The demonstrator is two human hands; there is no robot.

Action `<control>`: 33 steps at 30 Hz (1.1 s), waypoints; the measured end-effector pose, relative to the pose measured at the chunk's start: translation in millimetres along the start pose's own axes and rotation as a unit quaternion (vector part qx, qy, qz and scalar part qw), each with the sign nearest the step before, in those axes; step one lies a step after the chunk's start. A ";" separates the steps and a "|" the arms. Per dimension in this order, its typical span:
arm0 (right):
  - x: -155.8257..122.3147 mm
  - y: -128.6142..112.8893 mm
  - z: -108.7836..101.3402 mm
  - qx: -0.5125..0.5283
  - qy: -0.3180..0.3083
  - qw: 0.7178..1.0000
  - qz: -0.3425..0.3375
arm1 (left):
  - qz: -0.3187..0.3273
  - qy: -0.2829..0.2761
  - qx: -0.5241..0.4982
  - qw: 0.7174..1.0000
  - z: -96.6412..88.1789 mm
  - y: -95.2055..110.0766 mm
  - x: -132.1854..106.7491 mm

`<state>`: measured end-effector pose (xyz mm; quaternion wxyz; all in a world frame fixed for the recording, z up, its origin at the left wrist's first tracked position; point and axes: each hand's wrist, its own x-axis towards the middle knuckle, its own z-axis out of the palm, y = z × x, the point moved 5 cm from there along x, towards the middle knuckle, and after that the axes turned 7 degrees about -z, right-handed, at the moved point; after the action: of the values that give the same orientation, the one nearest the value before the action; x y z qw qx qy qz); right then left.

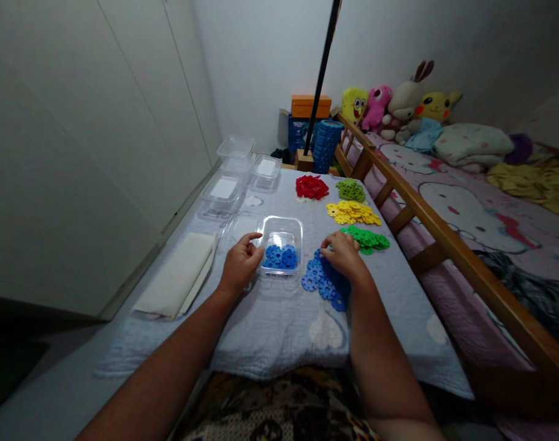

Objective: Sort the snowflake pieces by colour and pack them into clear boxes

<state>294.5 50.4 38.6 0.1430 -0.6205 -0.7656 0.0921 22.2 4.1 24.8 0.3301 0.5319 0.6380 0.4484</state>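
A clear plastic box [283, 228] sits on the pale quilt in front of me, with several blue flower-shaped discs [280, 256] inside. My left hand [240, 264] curls against the box's left wall, thumb and fingers touching its rim. My right hand [341, 254] rests on top of a loose pile of blue discs [320, 283] just right of the box, fingers bent down into the pile; whether any disc is pinched in them is hidden.
Separate piles lie beyond: red [311, 187], light green [351, 190], yellow [352, 212], dark green [368, 239]. Empty clear boxes [236, 150] and lids stand at the back left. A folded cloth [178, 275] lies left. A wooden bed rail [445, 236] runs along the right.
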 end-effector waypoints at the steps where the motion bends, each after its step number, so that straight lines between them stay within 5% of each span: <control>1: 1.1 1.5 -2.1 0.022 0.009 1.000 0.003 | 0.000 -0.001 0.000 1.000 0.2 -0.1 0.1; 10: 2.9 -29.8 -23.8 0.292 0.168 0.936 -0.100 | -0.004 -0.003 -0.003 1.000 0.2 0.9 -0.6; 19: 3.9 -82.0 4.1 0.191 0.071 0.971 -0.128 | -0.004 0.000 -0.007 1.000 -0.1 0.9 -0.1; 33: 6.6 -87.5 20.9 0.133 0.031 0.981 -0.135 | -0.002 -0.002 -0.007 1.000 -0.1 0.4 -0.2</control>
<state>205.4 38.9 47.5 0.2591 -0.4890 -0.8185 0.1541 22.3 3.9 25.2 0.3361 0.5291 0.6353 0.4510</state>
